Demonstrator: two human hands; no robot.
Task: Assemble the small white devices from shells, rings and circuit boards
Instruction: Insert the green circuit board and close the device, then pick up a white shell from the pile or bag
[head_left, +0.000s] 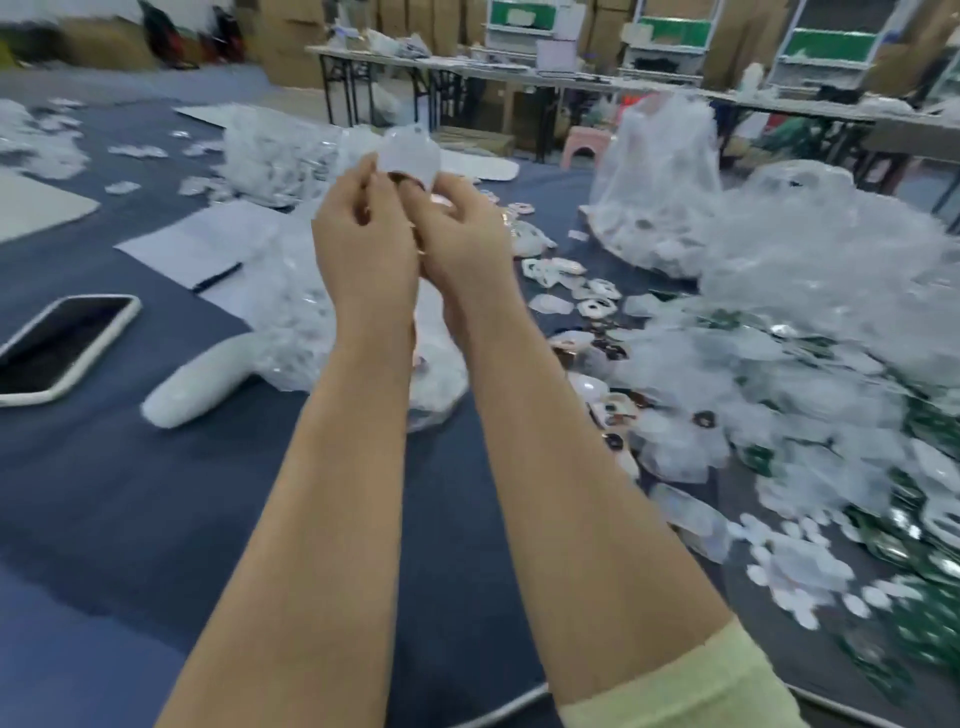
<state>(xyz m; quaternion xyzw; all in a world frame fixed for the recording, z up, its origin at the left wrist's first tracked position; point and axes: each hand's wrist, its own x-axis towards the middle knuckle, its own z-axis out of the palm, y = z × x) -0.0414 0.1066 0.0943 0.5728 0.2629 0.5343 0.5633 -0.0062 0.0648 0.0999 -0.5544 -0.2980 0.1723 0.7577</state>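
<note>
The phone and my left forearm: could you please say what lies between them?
In the head view, a white elongated bundle lies there on blue cloth.

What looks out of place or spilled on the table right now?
No damage visible. Odd bits: a phone lies screen-up at the left of the table, and loose white and green parts sprawl unsorted from plastic bags on the right. The left hand and right hand pinch a white shell above it.
</note>
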